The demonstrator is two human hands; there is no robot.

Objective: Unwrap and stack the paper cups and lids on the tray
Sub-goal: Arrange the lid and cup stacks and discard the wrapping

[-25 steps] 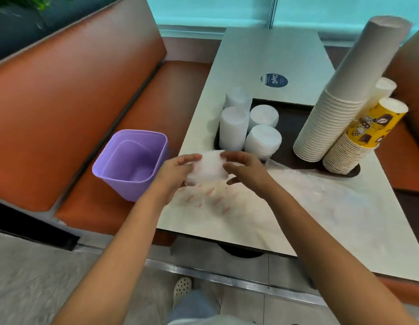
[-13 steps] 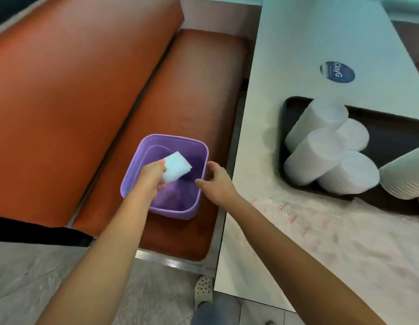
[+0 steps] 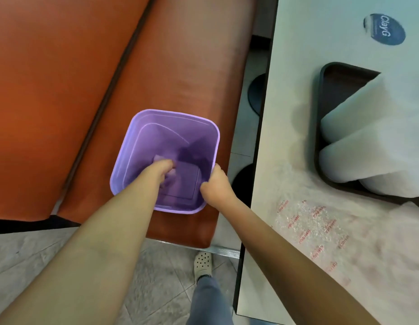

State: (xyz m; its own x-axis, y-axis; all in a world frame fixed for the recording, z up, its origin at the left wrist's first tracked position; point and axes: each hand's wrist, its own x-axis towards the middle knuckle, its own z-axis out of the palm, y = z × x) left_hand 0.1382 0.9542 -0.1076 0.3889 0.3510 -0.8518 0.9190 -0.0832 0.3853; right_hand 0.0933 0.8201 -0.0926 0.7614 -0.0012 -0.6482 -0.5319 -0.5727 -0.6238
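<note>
Inside the purple bin (image 3: 142, 146) the left hand (image 3: 162, 171) clutches crumpled wrap; right hand (image 3: 214, 186) grips its rim; lid stacks (image 3: 358, 151) lean leftward on the tray (image 3: 321, 95).

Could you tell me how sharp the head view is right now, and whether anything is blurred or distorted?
Head view: the purple bin rim is fairly crisp, but the left hand deep inside it is soft and purple-tinted; the right hand on the rim is clearer. The white stacks on the tray are smeared, and wide-angle distortion slants the table edge.

Orange bench seat (image 3: 185, 73) w/ backrest, white table (image 3: 295, 66), grey tile floor (image 3: 39, 259).
</note>
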